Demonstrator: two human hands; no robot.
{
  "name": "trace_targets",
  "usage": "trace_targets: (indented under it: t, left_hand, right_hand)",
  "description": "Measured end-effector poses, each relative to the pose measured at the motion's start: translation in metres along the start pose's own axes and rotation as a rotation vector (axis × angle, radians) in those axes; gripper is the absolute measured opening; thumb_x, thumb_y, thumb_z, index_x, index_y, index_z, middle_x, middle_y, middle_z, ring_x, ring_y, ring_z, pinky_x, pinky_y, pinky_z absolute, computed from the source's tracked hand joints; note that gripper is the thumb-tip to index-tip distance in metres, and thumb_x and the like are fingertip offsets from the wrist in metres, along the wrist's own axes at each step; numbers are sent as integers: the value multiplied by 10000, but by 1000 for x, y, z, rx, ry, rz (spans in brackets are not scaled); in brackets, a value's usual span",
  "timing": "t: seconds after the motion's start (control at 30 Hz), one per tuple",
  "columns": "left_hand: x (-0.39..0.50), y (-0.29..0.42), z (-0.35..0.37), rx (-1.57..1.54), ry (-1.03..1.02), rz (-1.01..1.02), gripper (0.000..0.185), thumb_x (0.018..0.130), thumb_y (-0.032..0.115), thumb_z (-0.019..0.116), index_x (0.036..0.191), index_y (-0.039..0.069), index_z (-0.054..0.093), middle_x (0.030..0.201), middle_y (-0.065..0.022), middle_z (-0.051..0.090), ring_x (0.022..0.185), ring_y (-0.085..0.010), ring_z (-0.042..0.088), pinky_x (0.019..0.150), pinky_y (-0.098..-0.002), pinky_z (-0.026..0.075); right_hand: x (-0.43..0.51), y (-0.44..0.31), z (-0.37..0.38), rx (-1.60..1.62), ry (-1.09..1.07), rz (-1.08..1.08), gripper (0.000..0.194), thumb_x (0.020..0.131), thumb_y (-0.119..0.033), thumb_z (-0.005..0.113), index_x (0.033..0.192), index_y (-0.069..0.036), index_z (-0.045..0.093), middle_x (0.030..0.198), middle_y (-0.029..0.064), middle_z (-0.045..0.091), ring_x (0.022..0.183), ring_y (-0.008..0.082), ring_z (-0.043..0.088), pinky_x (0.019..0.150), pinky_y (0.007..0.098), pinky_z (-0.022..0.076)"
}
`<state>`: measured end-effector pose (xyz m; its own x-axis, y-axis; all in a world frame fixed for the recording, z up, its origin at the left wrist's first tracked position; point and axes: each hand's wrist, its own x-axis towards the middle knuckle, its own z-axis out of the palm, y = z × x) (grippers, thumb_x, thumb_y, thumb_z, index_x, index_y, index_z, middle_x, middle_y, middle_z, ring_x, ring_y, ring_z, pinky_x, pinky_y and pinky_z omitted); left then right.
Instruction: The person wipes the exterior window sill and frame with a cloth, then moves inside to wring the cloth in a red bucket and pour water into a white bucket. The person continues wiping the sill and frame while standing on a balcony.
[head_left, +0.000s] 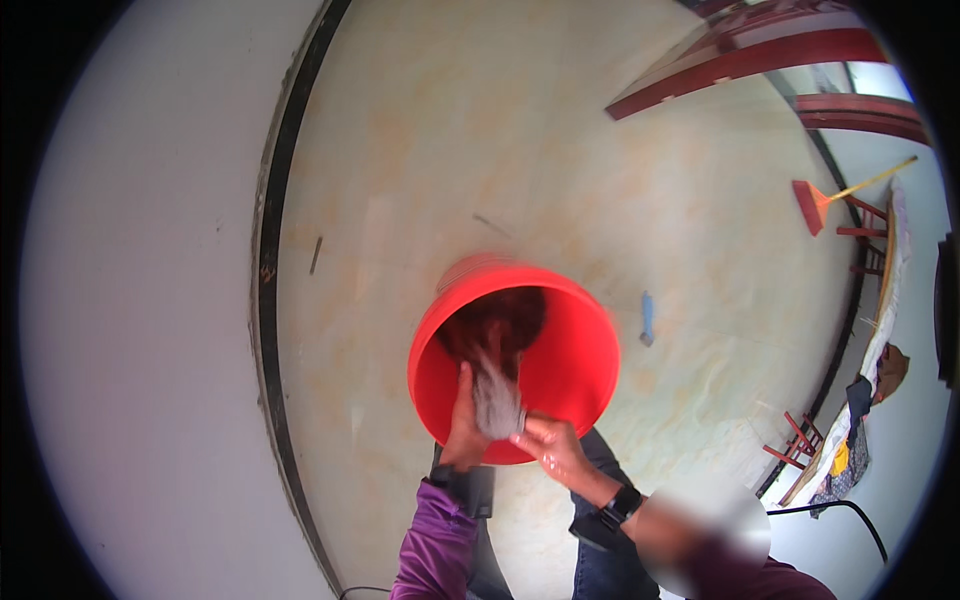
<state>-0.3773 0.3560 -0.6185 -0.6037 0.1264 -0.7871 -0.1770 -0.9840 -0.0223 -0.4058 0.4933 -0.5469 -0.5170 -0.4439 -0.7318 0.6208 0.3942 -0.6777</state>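
A red plastic bucket (570, 367) stands tilted on the floor between my legs, its mouth turned toward me. Over its near rim my left hand (466, 420) reaches in and supports one side of a grey, soft-looking cloth (496, 405). The lower end of that cloth is pinched between the fingers of my right hand (553, 448), which looks wet. Deeper in the bucket lies a dark brown mass (517, 311); motion blur hides what it is.
A blue-handled tool (647, 319) lies right of the bucket. An orange broom (814, 206) leans near red wooden legs (799, 442) at the right wall. Dark red wooden furniture (735, 71) stands upper right. A white wall (150, 300) with black skirting (270, 315) runs along the left.
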Motion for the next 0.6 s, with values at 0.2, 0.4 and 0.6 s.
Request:
trace_targets:
  t: [0.2, 0.4, 0.6]
  left_hand:
    - [-5, -3, -29, 89, -27, -198, 500, 988, 433, 451, 1416, 175, 450, 1284, -90, 586, 1099, -243, 580, 948, -428, 477]
    - [-7, -23, -32, 113, -214, -167, 462, 990, 265, 431, 1448, 231, 379, 1372, -51, 513, 1236, -275, 507, 1000, -481, 451]
    - [-21, -29, -13, 121, -164, -218, 434, 986, 370, 440, 1374, 176, 457, 1281, -74, 557, 1184, -274, 531, 971, -461, 456]
  right_hand:
    - [-34, -6, -31, 189, -196, 72, 277, 967, -183, 620, 1165, 9, 635, 1038, -25, 658, 1002, 56, 557, 905, 251, 451]
    - [0, 45, -34, 559, 15, 28, 277, 958, -185, 634, 1115, 43, 633, 1031, 20, 647, 984, 96, 587, 892, 248, 455]
    - [31, 15, -31, 484, 120, 112, 458, 972, -231, 611, 1384, -88, 470, 1306, 45, 528, 1178, 126, 503, 995, 286, 409]
